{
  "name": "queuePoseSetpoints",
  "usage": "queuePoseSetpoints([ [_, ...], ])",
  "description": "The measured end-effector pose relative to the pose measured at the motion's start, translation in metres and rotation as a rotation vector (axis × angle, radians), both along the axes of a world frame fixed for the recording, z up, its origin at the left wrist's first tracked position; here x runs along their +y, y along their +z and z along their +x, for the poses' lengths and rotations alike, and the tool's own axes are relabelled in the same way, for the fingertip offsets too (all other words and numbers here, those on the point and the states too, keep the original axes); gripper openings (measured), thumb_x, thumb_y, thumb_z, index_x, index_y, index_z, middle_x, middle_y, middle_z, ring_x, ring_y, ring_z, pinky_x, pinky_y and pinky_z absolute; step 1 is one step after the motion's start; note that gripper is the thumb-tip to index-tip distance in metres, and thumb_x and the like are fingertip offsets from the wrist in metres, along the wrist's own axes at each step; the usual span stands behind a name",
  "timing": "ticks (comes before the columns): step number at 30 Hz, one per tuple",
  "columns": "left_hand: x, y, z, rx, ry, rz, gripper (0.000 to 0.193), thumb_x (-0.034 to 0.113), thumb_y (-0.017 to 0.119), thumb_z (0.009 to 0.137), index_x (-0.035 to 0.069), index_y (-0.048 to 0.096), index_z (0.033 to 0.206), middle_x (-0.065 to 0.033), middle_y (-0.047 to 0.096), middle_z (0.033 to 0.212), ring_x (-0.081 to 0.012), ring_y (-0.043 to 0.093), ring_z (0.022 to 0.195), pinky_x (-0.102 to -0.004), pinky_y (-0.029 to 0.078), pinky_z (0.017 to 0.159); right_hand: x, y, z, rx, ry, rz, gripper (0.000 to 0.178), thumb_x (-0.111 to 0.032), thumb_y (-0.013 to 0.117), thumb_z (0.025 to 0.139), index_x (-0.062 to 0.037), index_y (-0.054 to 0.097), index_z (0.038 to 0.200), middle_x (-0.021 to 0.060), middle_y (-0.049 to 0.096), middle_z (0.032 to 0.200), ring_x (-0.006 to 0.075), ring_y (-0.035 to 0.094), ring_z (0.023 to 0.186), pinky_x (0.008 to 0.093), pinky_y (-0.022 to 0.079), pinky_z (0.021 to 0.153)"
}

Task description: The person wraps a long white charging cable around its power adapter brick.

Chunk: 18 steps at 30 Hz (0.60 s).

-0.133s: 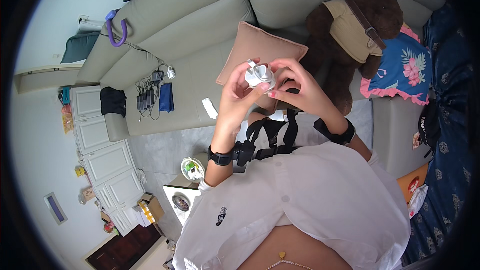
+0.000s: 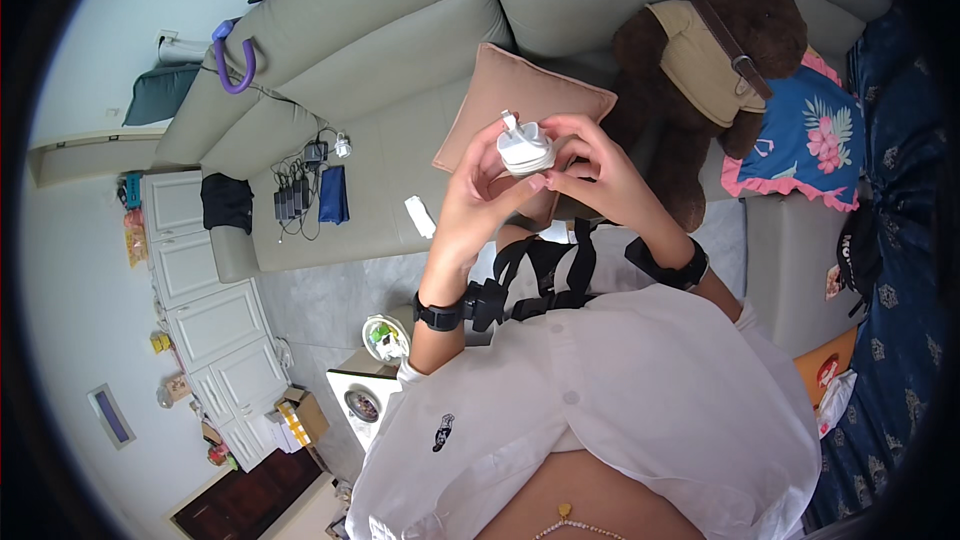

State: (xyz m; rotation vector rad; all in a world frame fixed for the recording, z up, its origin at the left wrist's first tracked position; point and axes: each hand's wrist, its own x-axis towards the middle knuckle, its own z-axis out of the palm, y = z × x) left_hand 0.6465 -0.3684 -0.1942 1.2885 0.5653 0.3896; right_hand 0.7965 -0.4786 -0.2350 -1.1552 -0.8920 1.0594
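A white charger with its white cable wound round it is held up in front of the peach cushion. Its plug end points up and slightly left. My left hand grips it from the left, fingers behind and thumb along the lower edge. From the right, the curled fingers and thumb of my right hand pinch the wound cable side. Some fingertips are hidden behind the charger. Both wrists wear black straps.
A grey sofa spans the far side. On it lie black power adapters, a blue pouch, a white strip, a brown teddy bear and a blue floral pillow. Below left is a small bin.
The charger has turned a little in my hands, so its flat body and wound cable show more. My fingers have shifted slightly around it.
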Motion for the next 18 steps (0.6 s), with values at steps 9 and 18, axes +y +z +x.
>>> queuePoseSetpoints([
  [9, 0.012, -0.02, -0.022, 0.087, 0.082, -0.101, 0.047, 0.013, 0.062, 0.092, 0.005, 0.045, 0.136, -0.0066, 0.061, 0.12, -0.0132, 0.058, 0.107, -0.0278, 0.048, 0.088, 0.016, -0.012, -0.006, 0.138, 0.072, -0.06, 0.048, -0.005, 0.07, 0.084, -0.0043, 0.047, 0.126, 0.0047, 0.058, 0.111, 0.0104, 0.058, 0.094, 0.025, 0.049, 0.083],
  [18, 0.012, -0.052, -0.072, 0.104, 0.321, -0.159, 0.047, 0.013, 0.067, 0.088, 0.002, 0.049, 0.13, -0.0051, 0.06, 0.118, -0.0152, 0.056, 0.108, -0.0311, 0.045, 0.095, 0.059, -0.024, -0.05, -0.107, 0.181, -0.048, 0.039, 0.001, 0.071, 0.078, -0.0017, 0.056, 0.113, 0.0054, 0.057, 0.111, 0.0122, 0.062, 0.092, 0.0244, 0.054, 0.071],
])
